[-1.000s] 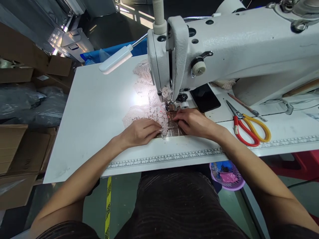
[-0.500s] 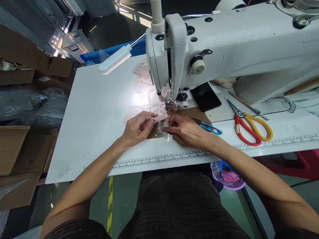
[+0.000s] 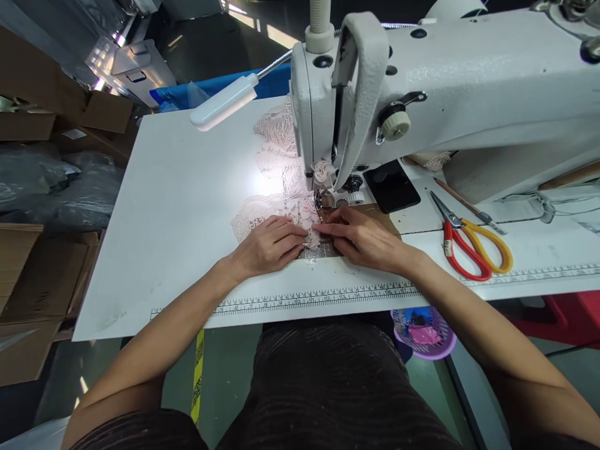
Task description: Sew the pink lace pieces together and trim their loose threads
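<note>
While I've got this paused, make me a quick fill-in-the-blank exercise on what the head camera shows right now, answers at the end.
1. The left hand lies on pale pink ____, and the right hand is at its edge.
2. The scissors are yellow on one handle and ____ on the other.
3. A flat black ____ with a glossy face lies on the table, to the left of the scissors.
4. The basket below the table's front edge is ____.

Missing words: lace; red; phone; purple.

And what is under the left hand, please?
Lace shows beyond the left hand and at its fingertips, white table on the near side. What the hand itself covers cannot be seen.
</note>
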Demonstrator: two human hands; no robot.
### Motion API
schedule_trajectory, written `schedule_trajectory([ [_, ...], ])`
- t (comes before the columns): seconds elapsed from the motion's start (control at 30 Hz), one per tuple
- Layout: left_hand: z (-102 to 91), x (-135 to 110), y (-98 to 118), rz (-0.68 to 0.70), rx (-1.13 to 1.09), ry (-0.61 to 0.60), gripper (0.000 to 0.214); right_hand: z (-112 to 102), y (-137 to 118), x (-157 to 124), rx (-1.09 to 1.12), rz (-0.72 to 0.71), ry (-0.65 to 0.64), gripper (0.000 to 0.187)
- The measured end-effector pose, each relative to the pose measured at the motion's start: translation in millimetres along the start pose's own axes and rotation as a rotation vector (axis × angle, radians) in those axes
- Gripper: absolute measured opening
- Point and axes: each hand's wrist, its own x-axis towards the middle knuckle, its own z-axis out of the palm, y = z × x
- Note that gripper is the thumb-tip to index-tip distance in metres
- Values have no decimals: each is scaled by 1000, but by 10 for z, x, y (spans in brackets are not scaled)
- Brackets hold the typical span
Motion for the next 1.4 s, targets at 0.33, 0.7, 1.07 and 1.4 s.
schedule_trajectory([
  [0.33,-126,87,-58,-148,64,-33,28,104,-15,-3,-150,12,25,43],
  [0.7,-2,193,-160,-180,149,-227,39,141,-10,0,-144,-44,100,38],
  [1.07,23,189,-130,-124,294,-291,47,143,-43,1,-191,-32,85,40],
  [1.4,32,236,-207,-179,213,-330,44,181,-9,34,-170,14,109,37],
])
